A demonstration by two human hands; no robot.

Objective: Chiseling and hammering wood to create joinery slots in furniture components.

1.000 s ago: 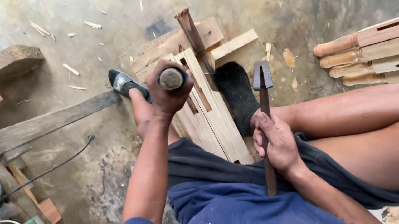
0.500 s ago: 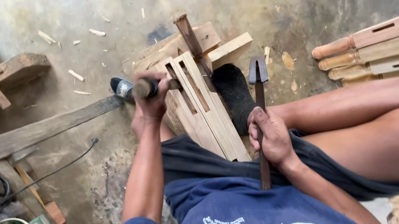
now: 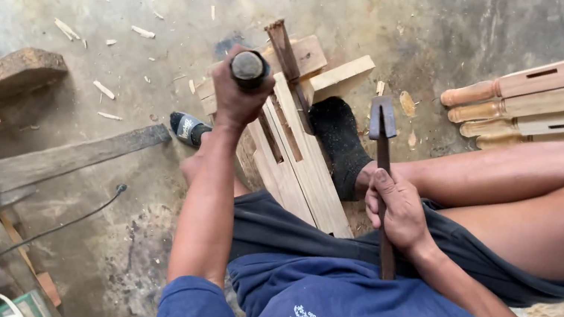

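Your right hand (image 3: 400, 211): fingers closed around hammer (image 3: 383, 165) handle, head raised, ready for strike. Your left hand (image 3: 236, 98): fingers wrapped tight on chisel (image 3: 249, 68), lifted above mortised wood piece (image 3: 301, 163). Socked foot (image 3: 338, 143) beside piece, perhaps for steadying. Turned legs (image 3: 551, 97) stacked on floor, right

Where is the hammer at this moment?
In the head view, the hammer is right of centre, held upright in the right hand, its head just right of the black sock and the slotted board.
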